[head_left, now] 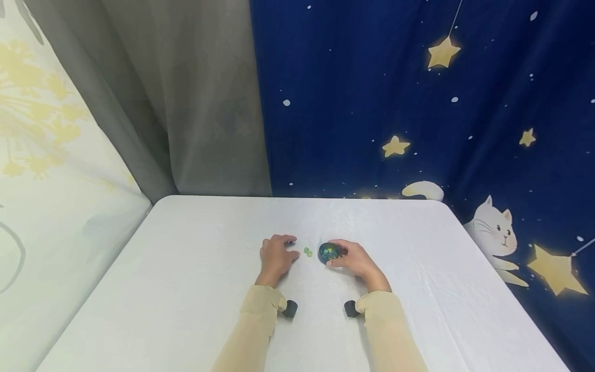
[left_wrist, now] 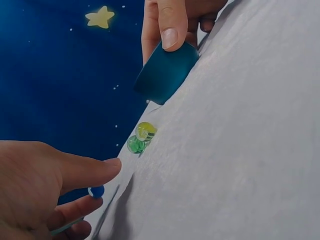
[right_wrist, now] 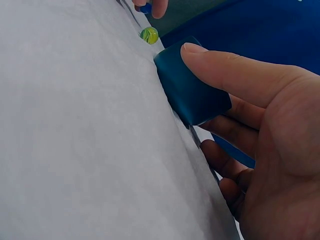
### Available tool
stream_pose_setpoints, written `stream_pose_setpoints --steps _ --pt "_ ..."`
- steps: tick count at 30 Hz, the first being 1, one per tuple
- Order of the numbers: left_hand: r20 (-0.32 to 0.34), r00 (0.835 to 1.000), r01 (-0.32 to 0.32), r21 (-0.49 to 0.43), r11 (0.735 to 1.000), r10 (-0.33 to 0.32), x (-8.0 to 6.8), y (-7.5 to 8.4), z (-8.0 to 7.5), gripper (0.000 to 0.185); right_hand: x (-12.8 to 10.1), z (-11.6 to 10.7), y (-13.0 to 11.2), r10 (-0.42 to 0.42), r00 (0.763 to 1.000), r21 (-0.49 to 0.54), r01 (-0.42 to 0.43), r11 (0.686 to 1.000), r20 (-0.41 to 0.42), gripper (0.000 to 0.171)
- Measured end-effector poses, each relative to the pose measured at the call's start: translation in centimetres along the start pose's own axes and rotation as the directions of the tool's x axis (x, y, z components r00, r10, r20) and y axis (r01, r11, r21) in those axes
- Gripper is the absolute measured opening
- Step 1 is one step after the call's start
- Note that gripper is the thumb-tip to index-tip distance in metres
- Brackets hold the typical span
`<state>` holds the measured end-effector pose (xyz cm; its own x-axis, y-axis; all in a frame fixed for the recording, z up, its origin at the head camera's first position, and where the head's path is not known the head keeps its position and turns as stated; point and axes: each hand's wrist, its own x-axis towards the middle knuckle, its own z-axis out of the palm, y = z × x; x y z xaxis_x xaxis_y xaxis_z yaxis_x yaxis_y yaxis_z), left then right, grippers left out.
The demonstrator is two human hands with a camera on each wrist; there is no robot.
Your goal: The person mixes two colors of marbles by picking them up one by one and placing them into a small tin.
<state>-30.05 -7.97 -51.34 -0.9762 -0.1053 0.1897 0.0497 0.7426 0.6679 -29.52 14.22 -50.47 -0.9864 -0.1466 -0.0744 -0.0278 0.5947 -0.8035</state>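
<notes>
Teal cup (head_left: 330, 252): small, dark blue-green, glossy inside; stands on the white table (head_left: 186, 289) near centre, held by the right hand (head_left: 355, 261), thumb on its near wall, other fingers (right_wrist: 227, 165) curled behind.

Two glass marbles, one yellow-green (left_wrist: 146, 131), one green (left_wrist: 135, 144): touching each other, resting on the table just left of the cup, between both hands.

Blue marble (left_wrist: 96, 191): pinched in the left hand's (head_left: 275, 256) fingers (left_wrist: 80, 172), at the table surface, left of the pair.
</notes>
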Motion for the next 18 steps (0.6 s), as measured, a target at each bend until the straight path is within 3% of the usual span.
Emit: stream_pose_setpoints --steps 18 --pt "-0.054 0.998 -0.044 -0.09 0.995 0.039 0.07 -0.2 -0.09 0.033 0.11 0.11 0.22 -0.014 1.0 0.01 0.014 1.0 0.001 0.06"
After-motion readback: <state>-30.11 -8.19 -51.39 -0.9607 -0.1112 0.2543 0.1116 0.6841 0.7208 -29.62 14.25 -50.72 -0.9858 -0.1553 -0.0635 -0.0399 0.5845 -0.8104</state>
